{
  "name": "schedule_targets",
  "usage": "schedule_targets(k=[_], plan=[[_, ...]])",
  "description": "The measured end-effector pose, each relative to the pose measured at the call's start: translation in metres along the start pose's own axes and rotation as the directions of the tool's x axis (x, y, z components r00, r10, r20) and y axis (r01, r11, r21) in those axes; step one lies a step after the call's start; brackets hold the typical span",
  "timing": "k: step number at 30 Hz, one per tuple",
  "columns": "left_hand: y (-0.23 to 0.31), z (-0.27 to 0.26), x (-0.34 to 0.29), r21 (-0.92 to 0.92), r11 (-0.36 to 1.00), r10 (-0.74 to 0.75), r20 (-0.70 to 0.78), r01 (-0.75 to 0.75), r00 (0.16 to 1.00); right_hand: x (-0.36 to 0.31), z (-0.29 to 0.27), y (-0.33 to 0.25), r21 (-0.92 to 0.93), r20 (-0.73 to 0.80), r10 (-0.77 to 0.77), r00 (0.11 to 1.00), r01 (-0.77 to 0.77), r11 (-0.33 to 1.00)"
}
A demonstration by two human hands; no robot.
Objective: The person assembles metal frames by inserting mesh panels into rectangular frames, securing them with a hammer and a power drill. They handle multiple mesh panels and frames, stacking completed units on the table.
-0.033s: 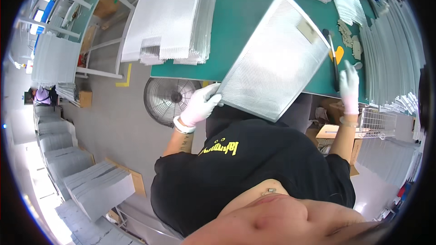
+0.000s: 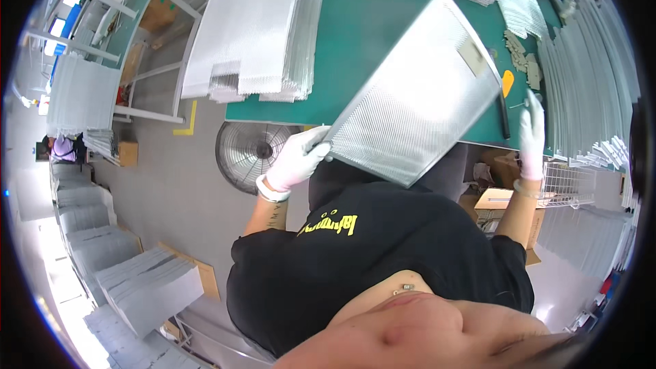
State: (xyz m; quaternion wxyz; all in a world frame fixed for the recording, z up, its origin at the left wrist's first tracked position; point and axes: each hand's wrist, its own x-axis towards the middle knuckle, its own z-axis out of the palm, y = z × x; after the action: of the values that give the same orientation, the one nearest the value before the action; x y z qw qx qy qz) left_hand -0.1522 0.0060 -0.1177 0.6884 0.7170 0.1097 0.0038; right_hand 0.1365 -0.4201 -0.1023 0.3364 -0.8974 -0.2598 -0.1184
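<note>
Left hand point(image 2: 296, 159): pinching framed panel point(image 2: 417, 96) at its near-left corner | Right hand point(image 2: 531, 133): fingers extended, just right of black handle point(image 2: 505, 121) | contact: cannot tell

This is a factory workshop, shown by the bench point(image 2: 355, 27), stacks point(image 2: 256, 34) of panels, fan point(image 2: 249, 154), box point(image 2: 128, 152) and yellow tape point(image 2: 184, 132) on the floor point(image 2: 164, 191).
</note>
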Motion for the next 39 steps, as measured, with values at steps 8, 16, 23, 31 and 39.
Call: schedule_targets(k=[8, 16, 23, 31, 39], plan=[[0.081, 0.011, 0.031, 0.380, 0.759, 0.507, 0.165, -0.529, 0.846, -0.064, -0.104, -0.038, 0.394, -0.057, 0.128, 0.990, -0.095, 0.914], [0.118, -0.069, 0.033, 0.992, 0.118, 0.368, -0.074, 0.033, 0.927, -0.041, -0.286, -0.084, 0.221, -0.864, 0.162, 0.477, 0.069, 0.973], [0.113, -0.131, 0.049, 0.914, 0.384, 0.213, 0.054, -0.134, 0.976, 0.069, -0.506, 0.066, 0.520, -0.474, 0.536, 0.698, -0.269, 0.811], [0.184, -0.128, 0.048, 0.593, 0.788, 0.272, -0.095, -0.165, 0.958, 0.112, -0.469, 0.034, -0.338, -0.753, -0.027, 0.658, -0.351, 0.873], [0.145, -0.108, 0.055, 0.950, 0.137, 0.174, 0.256, -0.281, 0.951, 0.031, -0.242, -0.061, -0.371, -0.532, -0.209, 0.821, -0.004, 0.929]])
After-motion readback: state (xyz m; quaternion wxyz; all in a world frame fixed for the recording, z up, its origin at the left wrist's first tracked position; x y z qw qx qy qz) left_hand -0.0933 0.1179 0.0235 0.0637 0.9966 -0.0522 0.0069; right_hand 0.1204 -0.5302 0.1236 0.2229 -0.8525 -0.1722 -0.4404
